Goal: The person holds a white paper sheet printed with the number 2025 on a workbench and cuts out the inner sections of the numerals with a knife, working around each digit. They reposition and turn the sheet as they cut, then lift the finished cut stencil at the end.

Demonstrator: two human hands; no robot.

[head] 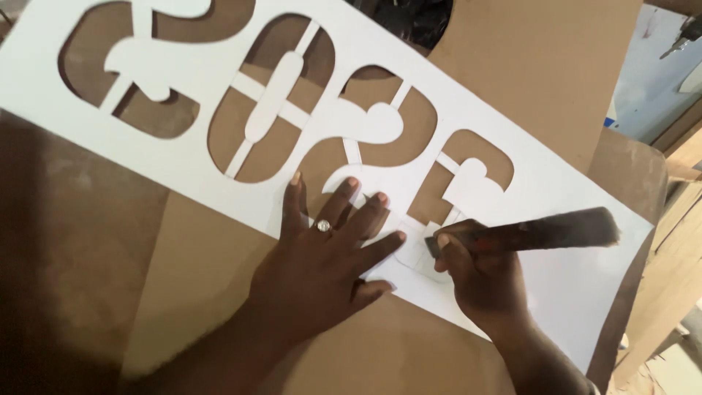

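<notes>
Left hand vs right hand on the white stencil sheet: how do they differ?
The left hand lies flat with fingers spread, pressing the white cut-out stencil sheet; the right hand is closed around a dark long-handled tool. The left hand wears a ring; none shows on the right hand. Both rest on the sheet, over brown cardboard.
</notes>
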